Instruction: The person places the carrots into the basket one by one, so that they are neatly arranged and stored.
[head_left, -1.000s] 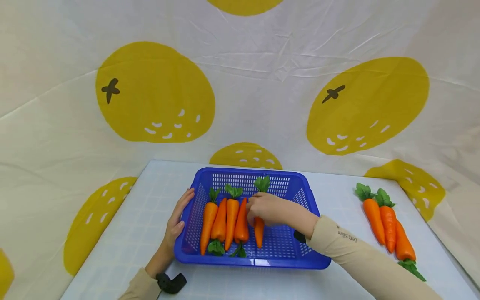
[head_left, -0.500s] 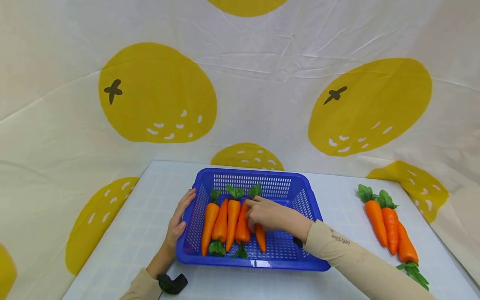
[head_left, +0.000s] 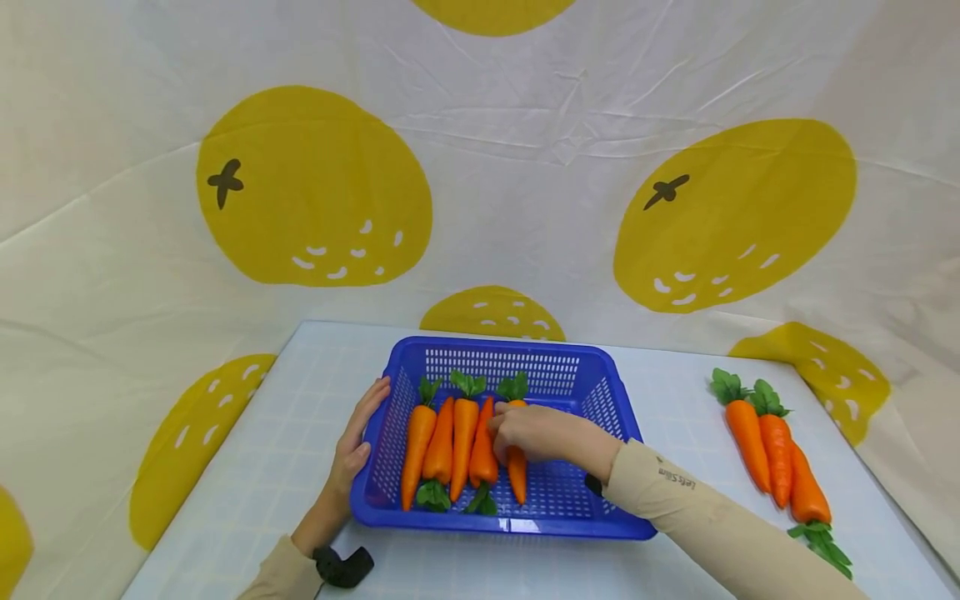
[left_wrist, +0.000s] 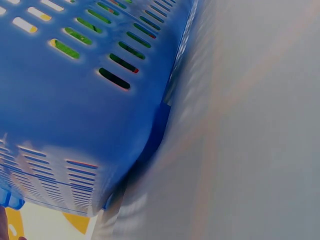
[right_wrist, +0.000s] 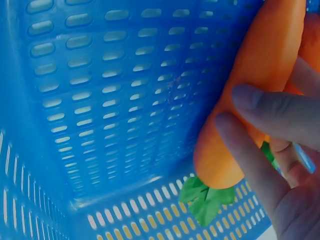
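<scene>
White backdrop (head_left: 517, 208) at the back, printed with yellow fruits (head_left: 315, 187). Below, pale checked table (head_left: 322, 358), far edge along the backdrop. On it, blue basket (head_left: 585, 527) with slotted walls. Reaching in over the basket's right rim, tan right sleeve (head_left: 705, 508) with small dark writing (head_left: 677, 477), upside down in the head view, roughly "LetsSlim". Right of the basket, three carrots (head_left: 777, 458) side by side and aslant, two with leaf ends far, one near. Inside, row of four carrots (head_left: 465, 446), leaf ends far, near, far, near from left to right. Lays left hand (head_left: 354, 437) against the basket's left rim, fingers extended, unclenched. Lowers right hand (head_left: 536, 429) into the basket, grasping the fifth carrot (head_left: 517, 479) between thumb and fingers, just right of the row. Points its tip toward the near wall, long axis almost straight front to back, close to parallel with the row. To its right, bare slotted floor as far as the right wall; before its tip, narrower strip. By the left wrist, black device (head_left: 343, 567). Toward the far wall, the fifth carrot's green leaves (head_left: 513, 385).
</scene>
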